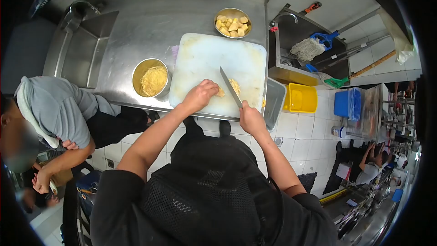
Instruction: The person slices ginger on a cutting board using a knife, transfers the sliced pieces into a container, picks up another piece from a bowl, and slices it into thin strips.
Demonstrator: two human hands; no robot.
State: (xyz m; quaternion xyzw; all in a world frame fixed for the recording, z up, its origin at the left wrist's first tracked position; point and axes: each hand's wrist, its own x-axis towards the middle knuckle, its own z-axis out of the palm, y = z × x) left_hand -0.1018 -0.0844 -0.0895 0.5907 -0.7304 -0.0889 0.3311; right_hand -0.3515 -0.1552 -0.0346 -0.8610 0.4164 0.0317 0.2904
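Note:
My right hand [251, 118] is closed round the handle of a kitchen knife [231, 86], its blade slanting across the white cutting board [195, 54]. Curled fingers of my left hand [201, 95] press a pale yellow peeled root piece [221, 92], which looks like ginger, onto the board left of the blade. Fine pale shreds [235, 85] lie just right of the blade. Left of the board stands a metal container [136, 78] holding a heap of yellow shreds [154, 81]. Behind the board is a metal bowl [217, 29] of peeled yellow chunks [233, 26].
A steel counter [136, 27] carries the board, with a sink [84, 57] at its left end. A grey bin [274, 102] and yellow bin [302, 98] stand right. A mop [307, 49] rests in another sink. A person in grey [61, 105] is close on my left.

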